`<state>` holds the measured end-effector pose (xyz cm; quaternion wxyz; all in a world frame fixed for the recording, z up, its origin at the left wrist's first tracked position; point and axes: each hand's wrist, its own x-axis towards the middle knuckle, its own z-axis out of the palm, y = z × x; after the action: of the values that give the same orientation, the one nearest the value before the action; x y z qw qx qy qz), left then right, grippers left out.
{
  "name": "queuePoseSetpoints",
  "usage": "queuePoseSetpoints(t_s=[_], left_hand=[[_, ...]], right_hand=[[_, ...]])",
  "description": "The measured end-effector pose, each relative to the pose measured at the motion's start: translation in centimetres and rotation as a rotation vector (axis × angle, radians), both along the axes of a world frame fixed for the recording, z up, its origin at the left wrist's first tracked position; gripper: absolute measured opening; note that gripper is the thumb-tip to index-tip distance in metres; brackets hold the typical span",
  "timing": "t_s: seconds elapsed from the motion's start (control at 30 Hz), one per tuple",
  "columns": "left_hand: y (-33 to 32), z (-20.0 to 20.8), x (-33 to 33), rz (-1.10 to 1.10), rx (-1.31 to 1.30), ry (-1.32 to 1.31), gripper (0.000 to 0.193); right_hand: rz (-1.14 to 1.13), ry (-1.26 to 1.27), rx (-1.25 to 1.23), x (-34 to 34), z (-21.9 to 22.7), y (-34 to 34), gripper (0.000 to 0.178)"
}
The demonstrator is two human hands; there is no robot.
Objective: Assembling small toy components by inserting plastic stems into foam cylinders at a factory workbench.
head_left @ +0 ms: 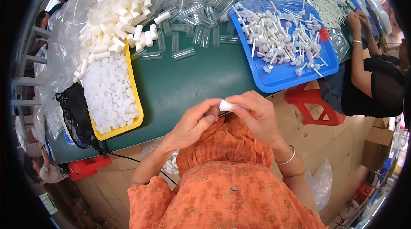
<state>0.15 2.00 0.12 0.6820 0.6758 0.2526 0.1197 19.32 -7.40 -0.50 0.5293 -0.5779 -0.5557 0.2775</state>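
Note:
In front of my body, at the table's near edge, both hands meet around a small white cylinder [227, 106]. My right hand [258, 111] pinches it between thumb and fingers. Close against its other end, my left hand [195, 122] is closed, thumb against fingers; a greyish sliver shows at its fingertips, too small to name. Beyond the hands, several clear tubes [184, 53] lie loose on the green table [188, 81]. Similar white cylinders [124, 17] are heaped at the far left.
A yellow tray [139, 118] of small white caps [109, 96] stands left, beside a black mesh bag [72, 107]. A blue tray [274, 85] holds white stemmed parts [278, 36]. At right, another person [368, 70] works near a red stool [314, 105].

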Motion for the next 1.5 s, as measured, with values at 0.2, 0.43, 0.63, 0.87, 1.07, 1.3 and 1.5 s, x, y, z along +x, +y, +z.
queuePoseSetpoints(t_s=[0.2,0.43,0.63,0.87,1.07,1.3,1.5], left_hand=[[-0.3,1.0,-0.5,0.003,0.071,0.043,0.035],[-0.4,1.1,-1.1,-0.071,0.338,0.132,0.029],[-0.9,1.4,-1.1,-0.130,0.133,0.124,0.022],[-2.7,0.1,-1.4,-0.105,0.092,0.111,0.024],[-5.1,-0.9,-1.4,-0.056,0.415,0.139,0.022],[-7.2,-4.6,-1.1,0.114,-0.467,-0.045,0.022],[-7.8,-5.1,2.1,0.439,-0.630,0.029,0.030]], right_hand=[[0.058,-0.435,0.089,0.3,1.3,-0.4,0.019],[0.223,-0.322,-0.071,0.5,2.5,0.1,0.022],[0.412,0.198,-0.314,1.0,1.2,-1.3,0.017],[0.408,0.455,-0.396,0.8,0.8,-2.0,0.012],[0.482,0.274,-0.426,0.6,-0.4,-2.5,0.011],[0.026,0.630,-0.408,-2.1,-5.0,-7.3,0.015],[-0.026,0.913,-0.411,-7.1,-7.5,-7.5,0.023]])
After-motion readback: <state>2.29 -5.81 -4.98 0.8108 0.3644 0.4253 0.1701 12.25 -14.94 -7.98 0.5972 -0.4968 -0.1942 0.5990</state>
